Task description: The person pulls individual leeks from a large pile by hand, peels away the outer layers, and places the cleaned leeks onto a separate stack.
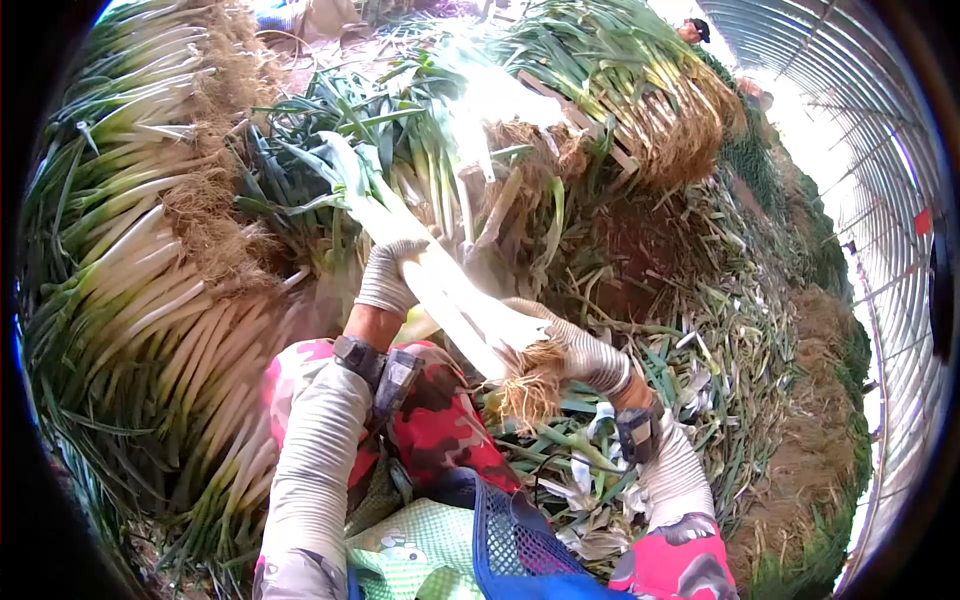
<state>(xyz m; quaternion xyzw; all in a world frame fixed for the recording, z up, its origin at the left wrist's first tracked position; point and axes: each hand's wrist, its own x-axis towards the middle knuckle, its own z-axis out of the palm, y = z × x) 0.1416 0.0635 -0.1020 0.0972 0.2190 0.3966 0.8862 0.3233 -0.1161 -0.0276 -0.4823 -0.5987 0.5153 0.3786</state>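
While clasping long white-and-green leeks (452, 285) mid-stalk in the off-white-gloved left hand (388, 277), cups them beside bushy tan roots (533, 388) in the off-white-gloved right hand (590, 355). Holds them above strewn green leaf litter's (690, 400) left edge.

1 red patch (922, 221) shows against the ribbed tunnel wall (880, 120), and 1 dark-capped person (694, 31) appears farther back.

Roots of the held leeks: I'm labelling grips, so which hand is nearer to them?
The right hand. It holds the leeks right beside their roots; the left hand is farther up the stalks, toward the leaves.
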